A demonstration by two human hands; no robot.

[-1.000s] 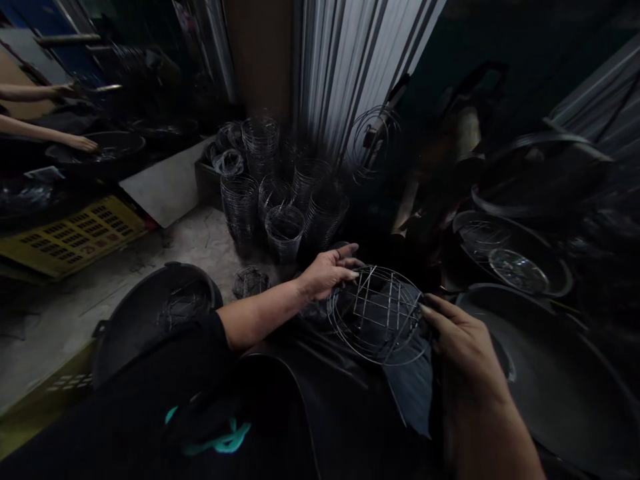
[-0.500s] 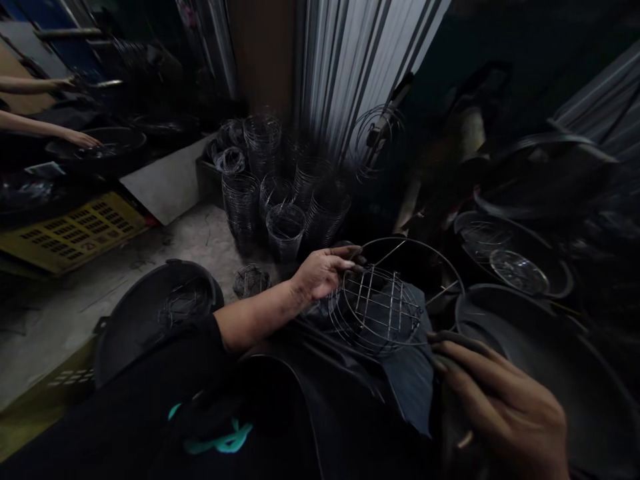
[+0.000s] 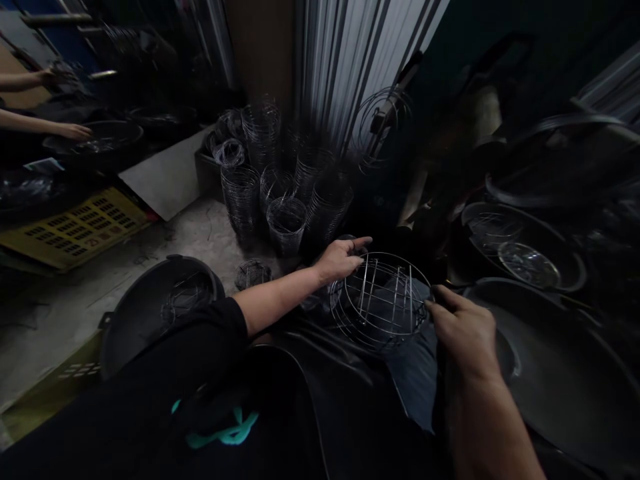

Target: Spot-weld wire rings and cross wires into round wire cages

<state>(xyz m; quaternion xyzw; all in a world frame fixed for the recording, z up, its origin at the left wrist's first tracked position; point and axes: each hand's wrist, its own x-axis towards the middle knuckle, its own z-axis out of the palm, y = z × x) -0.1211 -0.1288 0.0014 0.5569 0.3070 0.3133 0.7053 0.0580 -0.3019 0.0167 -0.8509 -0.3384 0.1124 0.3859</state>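
A round wire basket frame [image 3: 380, 300] rests over my lap, made of thin metal rings crossed by straight wires. My left hand [image 3: 343, 257] grips its far left rim, fingers curled on the wire with the index finger stretched out. On the right rim sits my right hand [image 3: 463, 327], its fingers closed around the wire. A wide metal ring lies around the top of the frame.
Stacks of finished wire baskets [image 3: 280, 193] stand on the floor ahead. A black tub [image 3: 165, 300] with wire pieces sits at my left, more black tubs [image 3: 525, 253] at my right. A yellow crate [image 3: 70, 230] lies far left, where another person's arms [image 3: 45, 123] reach into a tub.
The big loose ring that stood raised behind the frame half a second ago now sits down around it. My right hand moved up from below to grip the right rim.
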